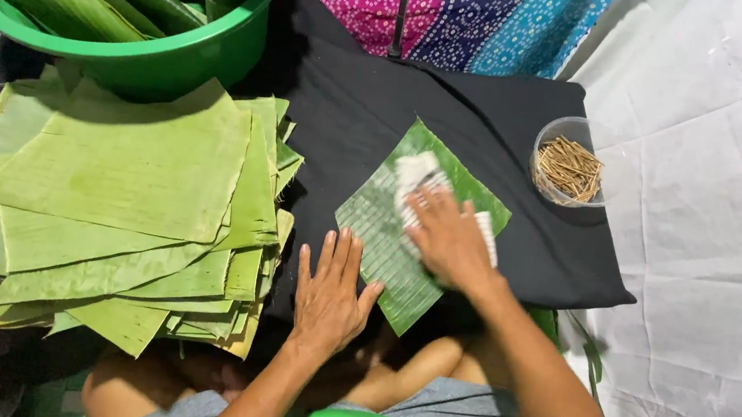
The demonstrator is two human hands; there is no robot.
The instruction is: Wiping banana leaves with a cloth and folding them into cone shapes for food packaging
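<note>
Landmark: the black cloth (488, 120) is serving as reference for all positions.
Left hand: your left hand (329, 291) is lying open and flat, fingers spread, at the near edge of the black cloth, fingertips pressing the near-left edge of the leaf piece.
Right hand: your right hand (448, 239) is pressing palm down on a white cloth (419, 175), fingers curled over it, near the middle of the black cloth.
Leaf piece: the cut banana leaf (387, 228) is lying flat on the black cloth under both hands.
Leaf stack: cut leaves (118, 202) are sitting piled left of the black cloth.
Sticks: a clear cup of thin sticks (568, 164) is standing at the black cloth's right edge.
Basin: a green basin (132, 54) of rolled leaves is resting at its far-left corner.
</note>
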